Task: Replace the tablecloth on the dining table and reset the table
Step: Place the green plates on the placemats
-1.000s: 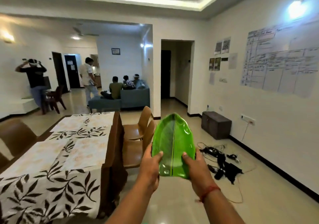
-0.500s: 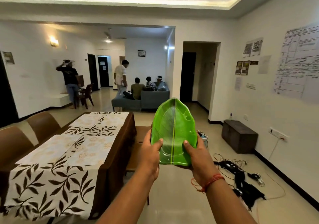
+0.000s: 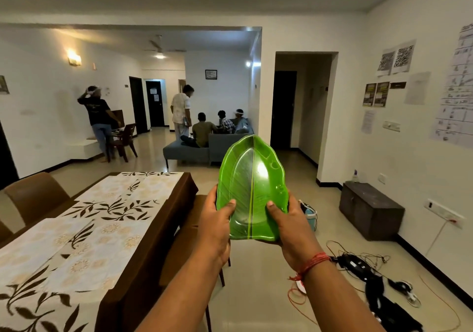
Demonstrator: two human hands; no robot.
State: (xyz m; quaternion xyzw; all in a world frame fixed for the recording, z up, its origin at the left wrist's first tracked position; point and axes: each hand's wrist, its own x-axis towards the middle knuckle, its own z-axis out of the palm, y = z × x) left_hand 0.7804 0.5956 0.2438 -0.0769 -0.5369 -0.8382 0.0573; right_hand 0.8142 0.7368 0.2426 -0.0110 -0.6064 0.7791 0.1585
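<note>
Green leaf plate point(image 3: 252, 186): looks stiff, light, glossy, maybe slippery. Left hand point(image 3: 215, 225), right hand point(image 3: 294, 225) grip near edge, thumbs on top.

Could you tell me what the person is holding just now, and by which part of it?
A green leaf-shaped plate, held by its wide near end: left hand and right hand grip opposite side edges, thumbs on top.

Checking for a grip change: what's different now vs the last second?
The view has swung left: the dining table with its leaf-print cloth shows more from the end, and the trunk by the wall sits further right in view. No grip change: left hand and right hand still hold the green leaf plate by its near edge, off the table.
</note>
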